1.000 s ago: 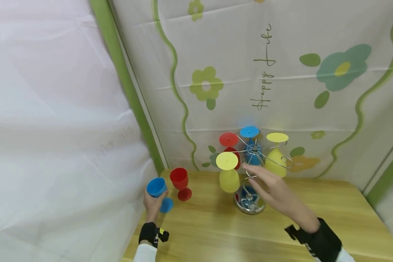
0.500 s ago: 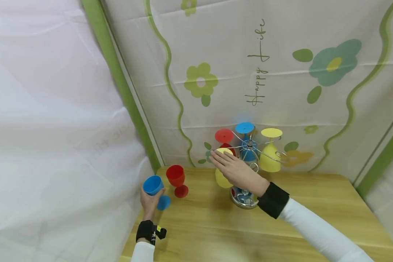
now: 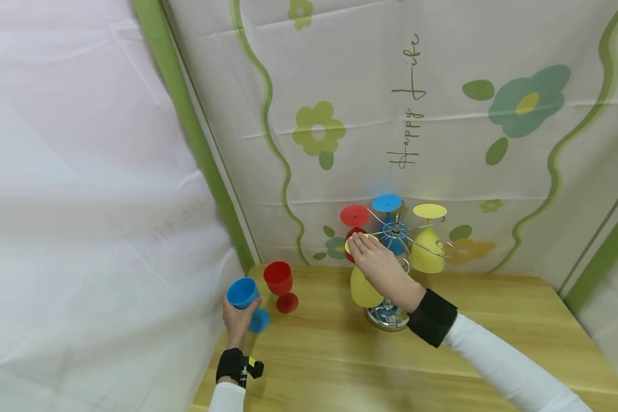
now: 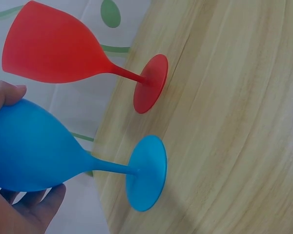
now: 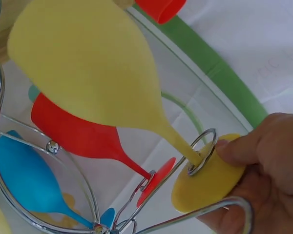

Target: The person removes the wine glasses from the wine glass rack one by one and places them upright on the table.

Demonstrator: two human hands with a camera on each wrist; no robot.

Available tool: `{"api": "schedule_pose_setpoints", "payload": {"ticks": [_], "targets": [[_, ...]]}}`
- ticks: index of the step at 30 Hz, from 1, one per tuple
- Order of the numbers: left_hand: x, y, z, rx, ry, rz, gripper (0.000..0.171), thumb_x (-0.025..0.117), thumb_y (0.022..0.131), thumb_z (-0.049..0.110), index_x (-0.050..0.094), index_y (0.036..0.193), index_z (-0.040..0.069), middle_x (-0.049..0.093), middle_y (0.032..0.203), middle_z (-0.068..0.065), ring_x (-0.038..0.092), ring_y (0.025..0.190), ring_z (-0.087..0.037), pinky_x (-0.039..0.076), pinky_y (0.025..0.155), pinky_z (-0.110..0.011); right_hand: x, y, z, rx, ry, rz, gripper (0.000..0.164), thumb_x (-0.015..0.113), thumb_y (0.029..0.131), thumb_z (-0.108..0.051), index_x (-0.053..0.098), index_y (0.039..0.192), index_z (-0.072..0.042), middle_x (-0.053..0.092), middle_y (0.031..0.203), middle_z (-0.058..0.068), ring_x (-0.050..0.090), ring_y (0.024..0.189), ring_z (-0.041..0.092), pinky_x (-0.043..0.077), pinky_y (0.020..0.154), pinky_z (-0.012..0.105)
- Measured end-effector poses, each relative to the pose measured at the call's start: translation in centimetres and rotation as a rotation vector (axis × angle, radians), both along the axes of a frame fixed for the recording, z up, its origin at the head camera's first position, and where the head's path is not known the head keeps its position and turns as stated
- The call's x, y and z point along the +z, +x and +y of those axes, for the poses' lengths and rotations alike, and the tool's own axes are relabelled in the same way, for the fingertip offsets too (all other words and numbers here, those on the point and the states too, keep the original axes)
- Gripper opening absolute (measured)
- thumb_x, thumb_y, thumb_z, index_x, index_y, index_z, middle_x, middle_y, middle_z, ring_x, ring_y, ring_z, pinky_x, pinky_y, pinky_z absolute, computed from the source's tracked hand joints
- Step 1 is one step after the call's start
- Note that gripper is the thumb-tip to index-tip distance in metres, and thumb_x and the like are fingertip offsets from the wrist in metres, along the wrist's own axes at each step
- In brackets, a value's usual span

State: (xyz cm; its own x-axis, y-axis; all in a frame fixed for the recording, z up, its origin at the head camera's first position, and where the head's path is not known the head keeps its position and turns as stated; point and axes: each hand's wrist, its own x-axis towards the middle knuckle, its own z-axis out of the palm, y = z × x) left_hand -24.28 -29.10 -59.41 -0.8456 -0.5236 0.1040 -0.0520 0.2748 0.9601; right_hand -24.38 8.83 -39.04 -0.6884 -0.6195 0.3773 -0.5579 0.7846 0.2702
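Observation:
My left hand (image 3: 235, 322) grips the bowl of a blue plastic wine glass (image 4: 44, 151), which stands upright with its foot on the table. Beside it a red wine glass (image 4: 58, 46) also stands upright. At the wire stemware rack (image 3: 395, 230), my right hand (image 3: 383, 269) pinches the round foot of a yellow wine glass (image 5: 88, 63) that hangs upside down, thumb on the foot's face. Its stem sits in a looped wire hook (image 5: 207, 151). In the head view, the hand covers most of that foot.
Also hanging upside down from the rack are a red glass (image 3: 355, 216), a blue glass (image 3: 387, 203) and another yellow glass (image 3: 428, 252). The rack's shiny round base (image 3: 386, 319) rests on the wooden table (image 3: 329, 355). A flowered curtain (image 3: 360, 143) hangs close behind.
My right hand has come in from the right onto the near yellow glass's foot and pinches it. That glass has swung slightly right. The left hand keeps its grip on the blue glass.

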Motion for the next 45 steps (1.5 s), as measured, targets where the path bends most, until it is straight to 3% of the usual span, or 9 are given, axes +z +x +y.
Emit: {"api": "schedule_pose_setpoints", "payload": {"ticks": [10,21,29,34,45], "targets": [[0.1,0.0,0.4,0.004,0.013,-0.004,0.091,0.086,0.083,0.022,0.029,0.153,0.008,0.043,0.152,-0.025,0.04,0.139,-0.047,0.031,0.115,-0.072,-0.1,-0.1,-1.2,0.057,-0.03,0.014,0.05,0.07,0.092,0.001,0.057,0.139,0.005,0.061,0.143,0.02,0.057,0.137,0.032,0.046,0.115,0.045],[0.0,-0.4,0.7,0.002,0.008,-0.008,0.091,0.085,0.084,0.021,0.028,0.153,0.007,0.043,0.151,-0.025,0.04,0.138,-0.047,0.032,0.114,-0.073,1.0,-2.1,-1.5,0.046,-0.036,-0.14,0.047,0.06,0.097,0.008,0.052,0.144,0.006,0.055,0.149,0.023,0.051,0.142,0.035,0.04,0.119,0.049],[0.2,-0.1,0.6,-0.002,0.013,-0.01,0.093,0.086,0.083,0.025,0.027,0.154,0.008,0.042,0.152,-0.024,0.04,0.139,-0.046,0.031,0.115,-0.072,1.3,-3.4,-0.5,-0.017,-0.085,-0.217,0.054,0.065,0.095,0.005,0.05,0.146,0.005,0.053,0.151,0.021,0.049,0.144,0.034,0.038,0.12,0.049],[0.4,0.1,0.4,0.004,0.013,-0.002,0.092,0.086,0.083,0.024,0.029,0.153,0.008,0.043,0.151,-0.025,0.041,0.138,-0.046,0.032,0.115,-0.071,1.4,-2.9,0.0,-0.029,-0.109,-0.215,0.054,0.067,0.093,0.004,0.051,0.145,0.005,0.054,0.15,0.022,0.051,0.142,0.035,0.039,0.119,0.05],[0.1,0.4,0.0,-0.01,0.012,0.018,0.094,0.087,0.082,0.026,0.029,0.153,0.006,0.044,0.151,-0.025,0.041,0.138,-0.046,0.032,0.115,-0.07,0.8,0.0,1.4,0.004,-0.154,-0.171,0.048,0.066,0.094,0.005,0.053,0.14,0.008,0.059,0.144,0.025,0.056,0.137,0.037,0.043,0.116,0.051]]}}
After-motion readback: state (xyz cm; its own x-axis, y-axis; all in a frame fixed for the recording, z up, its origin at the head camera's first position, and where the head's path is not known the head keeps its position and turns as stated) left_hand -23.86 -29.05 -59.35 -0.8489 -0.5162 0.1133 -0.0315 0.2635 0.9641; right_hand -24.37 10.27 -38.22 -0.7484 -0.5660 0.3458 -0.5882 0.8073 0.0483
